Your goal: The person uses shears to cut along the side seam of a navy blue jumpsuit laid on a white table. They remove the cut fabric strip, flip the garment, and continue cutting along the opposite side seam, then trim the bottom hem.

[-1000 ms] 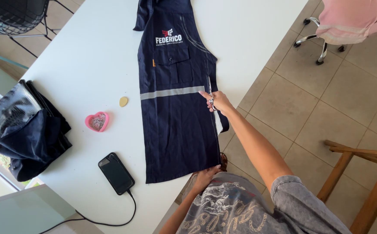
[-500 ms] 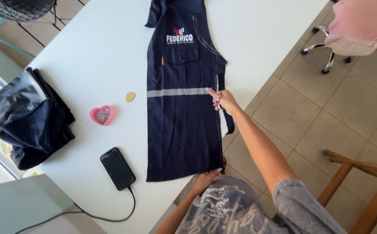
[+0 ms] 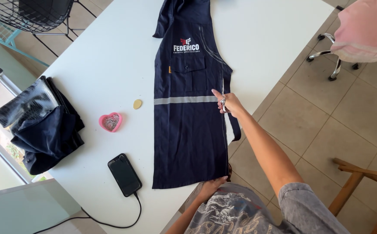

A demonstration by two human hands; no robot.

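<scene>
Tiled floor surrounds a white desk [image 3: 89, 65]; the right hand [image 3: 228, 104] works scissors [image 3: 223, 104] along a navy garment [image 3: 188, 130], grip pinching them; the left hand [image 3: 212, 187] pins its hem.

Navy garment [image 3: 188, 130] flat on table, perhaps half-cut

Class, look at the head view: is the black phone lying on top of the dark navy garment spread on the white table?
No: the black phone lies on the bare white table, left of the dark navy garment and apart from it.
</scene>
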